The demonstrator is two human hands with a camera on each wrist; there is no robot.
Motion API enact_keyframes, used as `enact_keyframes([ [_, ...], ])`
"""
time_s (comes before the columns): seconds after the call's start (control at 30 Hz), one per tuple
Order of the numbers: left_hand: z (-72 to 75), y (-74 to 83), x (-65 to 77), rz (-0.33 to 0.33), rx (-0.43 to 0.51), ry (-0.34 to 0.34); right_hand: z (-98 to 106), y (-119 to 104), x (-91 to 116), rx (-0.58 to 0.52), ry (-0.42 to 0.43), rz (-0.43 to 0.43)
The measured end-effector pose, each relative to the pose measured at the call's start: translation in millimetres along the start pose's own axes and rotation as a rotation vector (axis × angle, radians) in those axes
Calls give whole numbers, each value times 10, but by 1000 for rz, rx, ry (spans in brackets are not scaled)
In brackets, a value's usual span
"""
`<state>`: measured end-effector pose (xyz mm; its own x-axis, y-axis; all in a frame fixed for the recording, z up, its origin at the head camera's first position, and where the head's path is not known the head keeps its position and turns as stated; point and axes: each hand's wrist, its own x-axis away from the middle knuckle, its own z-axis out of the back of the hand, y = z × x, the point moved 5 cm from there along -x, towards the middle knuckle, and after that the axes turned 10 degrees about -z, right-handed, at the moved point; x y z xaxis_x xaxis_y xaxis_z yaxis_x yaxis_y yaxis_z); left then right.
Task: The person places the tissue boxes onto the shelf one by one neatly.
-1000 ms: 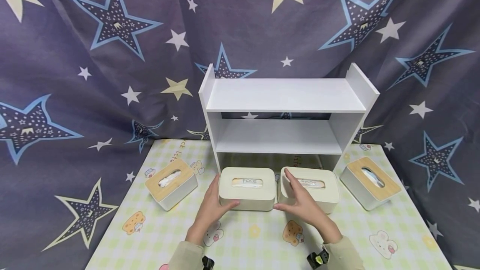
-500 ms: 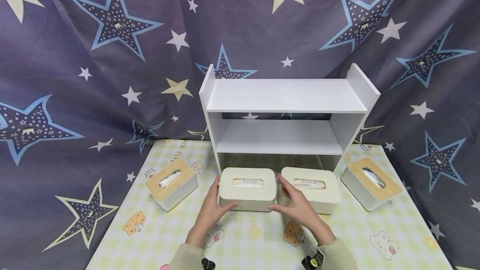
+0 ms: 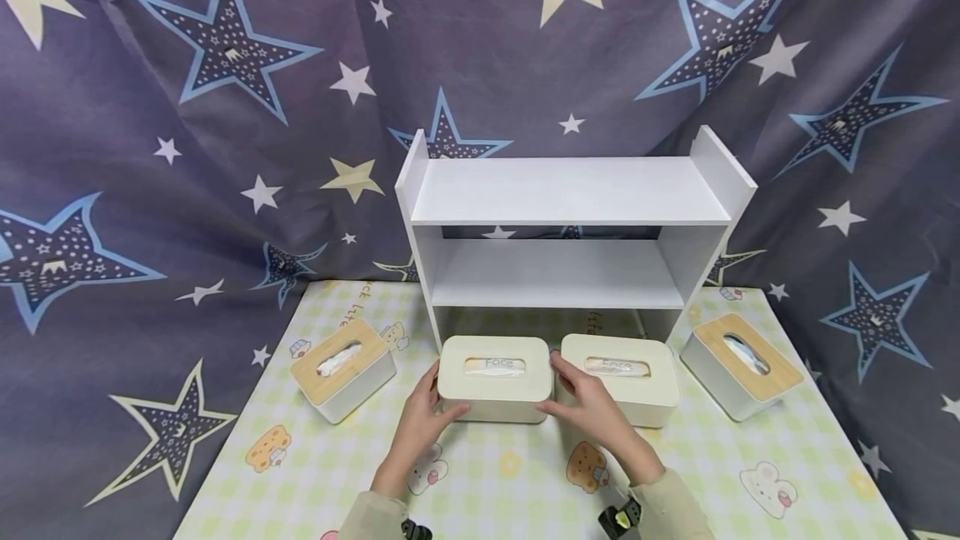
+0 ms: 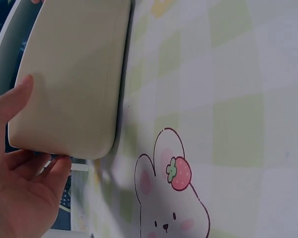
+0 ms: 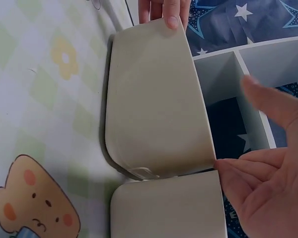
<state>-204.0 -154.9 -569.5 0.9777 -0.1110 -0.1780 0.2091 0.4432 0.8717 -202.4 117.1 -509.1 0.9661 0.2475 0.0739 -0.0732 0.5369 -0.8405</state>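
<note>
One cream tissue box, placed at 6 o'clock in the head view, is flanked by the left hand at its 8 o'clock and the right hand toward its 4 o'clock. A second earlier, the right hand was held across the second cream box at 3 o'clock; it has since been shifted toward 9 o'clock, its fingertips brought into the gap, while the left thumb has been drawn slightly back. Neither box has been moved.

In the left wrist view, the box is shown at 10 o'clock, its corner pinched between left thumb and curled fingers.

In the right wrist view, the right thumb is spread wide from the fingers at 4 o'clock; whether that thumb is pressed to the box cannot be told.
</note>
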Motion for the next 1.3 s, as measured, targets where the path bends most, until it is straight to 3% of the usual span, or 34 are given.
enact_keyframes([
  [0.27,14,-14,17,3,13,28,-41,-28,-36,49,30,1],
  [0.5,33,-18,57,-11,27,78,-86,-16,-22,-62,72,-66],
  [0.7,112,-40,116,-2,38,104,-188,-7,11,-171,45,-95],
  [0.9,177,-94,143,10,49,92,-281,-72,53,0,167,8],
  [1.07,160,-121,130,15,77,67,-325,-42,58,123,269,6],
  [1.3,148,-114,140,8,73,63,-376,63,54,60,290,-48],
])
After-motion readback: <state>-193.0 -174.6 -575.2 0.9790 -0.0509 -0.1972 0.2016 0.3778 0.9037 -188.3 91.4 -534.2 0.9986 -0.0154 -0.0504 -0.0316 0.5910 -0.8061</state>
